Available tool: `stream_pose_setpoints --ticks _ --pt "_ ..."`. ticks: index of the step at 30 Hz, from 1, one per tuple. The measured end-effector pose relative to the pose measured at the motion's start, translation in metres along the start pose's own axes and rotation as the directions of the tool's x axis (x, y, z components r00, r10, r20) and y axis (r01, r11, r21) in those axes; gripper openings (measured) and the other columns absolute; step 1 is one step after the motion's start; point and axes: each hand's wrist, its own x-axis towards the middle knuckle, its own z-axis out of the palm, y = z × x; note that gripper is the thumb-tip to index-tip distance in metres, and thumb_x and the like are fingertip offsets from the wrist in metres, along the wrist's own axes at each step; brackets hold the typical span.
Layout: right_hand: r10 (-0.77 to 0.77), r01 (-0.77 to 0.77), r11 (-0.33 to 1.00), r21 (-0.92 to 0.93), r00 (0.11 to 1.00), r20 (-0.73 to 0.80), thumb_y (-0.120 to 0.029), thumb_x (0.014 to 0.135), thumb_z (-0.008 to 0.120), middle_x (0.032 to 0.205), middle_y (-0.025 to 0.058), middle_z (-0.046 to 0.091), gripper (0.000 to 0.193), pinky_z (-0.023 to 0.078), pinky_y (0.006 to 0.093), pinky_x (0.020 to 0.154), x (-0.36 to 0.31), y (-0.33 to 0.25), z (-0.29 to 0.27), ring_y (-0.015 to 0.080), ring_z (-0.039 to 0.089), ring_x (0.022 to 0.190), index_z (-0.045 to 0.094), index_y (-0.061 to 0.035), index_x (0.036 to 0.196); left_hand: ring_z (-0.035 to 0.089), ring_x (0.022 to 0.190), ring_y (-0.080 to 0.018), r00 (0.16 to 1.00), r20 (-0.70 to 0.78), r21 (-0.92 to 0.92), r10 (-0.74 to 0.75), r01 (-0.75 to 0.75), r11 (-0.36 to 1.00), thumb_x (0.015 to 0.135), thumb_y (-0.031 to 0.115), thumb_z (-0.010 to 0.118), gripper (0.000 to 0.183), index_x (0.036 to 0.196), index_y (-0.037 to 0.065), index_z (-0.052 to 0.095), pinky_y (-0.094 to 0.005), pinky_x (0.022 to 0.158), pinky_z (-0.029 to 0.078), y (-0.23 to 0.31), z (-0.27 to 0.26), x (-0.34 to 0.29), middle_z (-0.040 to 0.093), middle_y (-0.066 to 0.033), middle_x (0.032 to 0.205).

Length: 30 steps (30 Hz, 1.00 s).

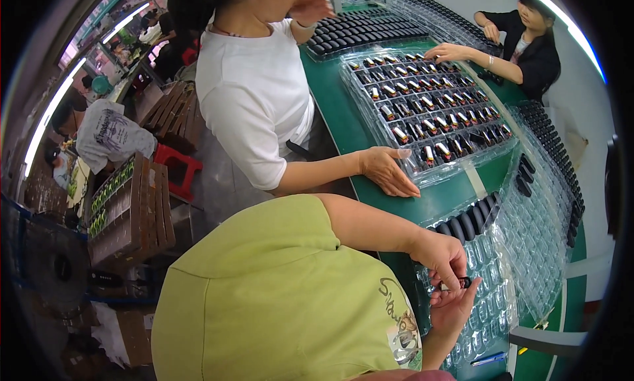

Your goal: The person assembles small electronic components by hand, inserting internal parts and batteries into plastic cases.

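Observation:
Between my two hands is a small black part [466, 282], its dark end showing beside my fingertips; its full shape is hidden. My left hand [441, 254] reaches over it from above, thumb and fingers closed in a pinch. From below, my right hand [454, 309] holds the same part with its fingers bent around it. Both hands are over a clear plastic tray [492, 315] with moulded pockets. Several black oval shells [467, 224] lie in a row at the tray's far end, just beyond my left hand.
A co-worker in white [247, 97] stands at my left, one hand by a clear tray of small metallic parts [422, 179]. Another person in black [528, 50] reaches to that tray. More pocketed trays [535, 249] and black shells [370, 31] cover the green table. A blue pen [489, 359] lies near me.

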Motion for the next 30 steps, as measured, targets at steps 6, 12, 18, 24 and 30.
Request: stream_pose_setpoints --ticks 6,12,18,24,30 --pt "-0.620 0.607 0.560 -0.564 0.758 0.202 -0.001 0.072 0.075 0.131 0.0101 0.052 0.070 0.052 0.0304 0.081 0.001 0.001 0.002 0.0187 0.055 0.109 0.046 -0.0016 0.136 0.057 0.066 -0.0061 0.942 -0.301 -0.423 -0.147 0.007 0.906 0.091 0.033 0.070 0.028 0.090 0.006 0.066 -0.0205 0.058 0.046 -0.003 -0.004 0.000 0.065 -0.0002 0.080" --pt "-0.789 0.646 0.098 -0.757 0.514 0.336 -0.001 0.067 0.080 0.125 0.0197 0.058 0.058 0.055 0.0341 0.087 -0.001 -0.006 0.003 0.0263 0.063 0.103 0.060 0.0029 0.121 0.064 0.078 -0.0088 0.969 -0.068 -0.678 -0.238 0.130 0.723 0.100 0.037 0.054 0.030 0.103 0.009 0.063 -0.0247 0.069 0.054 0.003 0.005 0.009 0.067 0.0000 0.091" --pt "-0.829 0.644 0.133 -0.753 0.489 0.271 -0.003 0.066 0.083 0.119 0.0172 0.059 0.060 0.054 0.0326 0.087 -0.005 -0.013 -0.001 0.0233 0.064 0.100 0.059 0.0038 0.121 0.064 0.090 -0.0107 0.991 0.088 -0.736 -0.104 0.135 0.663 0.102 0.035 0.050 0.036 0.119 0.004 0.058 -0.0282 0.078 0.052 -0.006 0.002 0.027 0.067 -0.0034 0.106" --pt "-0.802 0.711 0.367 -0.600 0.568 0.183 -0.003 0.067 0.084 0.118 0.0115 0.057 0.066 0.050 0.0317 0.093 -0.010 -0.025 -0.009 0.0191 0.060 0.106 0.055 0.0052 0.126 0.064 0.090 -0.0110 0.987 0.110 -0.678 -0.114 0.159 0.718 0.102 0.033 0.051 0.032 0.114 0.004 0.059 -0.0276 0.078 0.053 0.009 0.008 0.044 0.066 -0.0035 0.101" --pt "-0.792 0.700 0.462 -0.545 0.602 0.103 -0.001 0.067 0.083 0.130 0.0133 0.053 0.071 0.047 0.0327 0.098 -0.010 -0.021 -0.024 0.0196 0.058 0.110 0.050 0.0047 0.130 0.065 0.087 -0.0117 0.974 0.105 -0.631 -0.202 0.222 0.743 0.100 0.036 0.054 0.036 0.112 0.003 0.060 -0.0274 0.076 0.053 0.021 0.008 0.058 0.067 -0.0059 0.099"
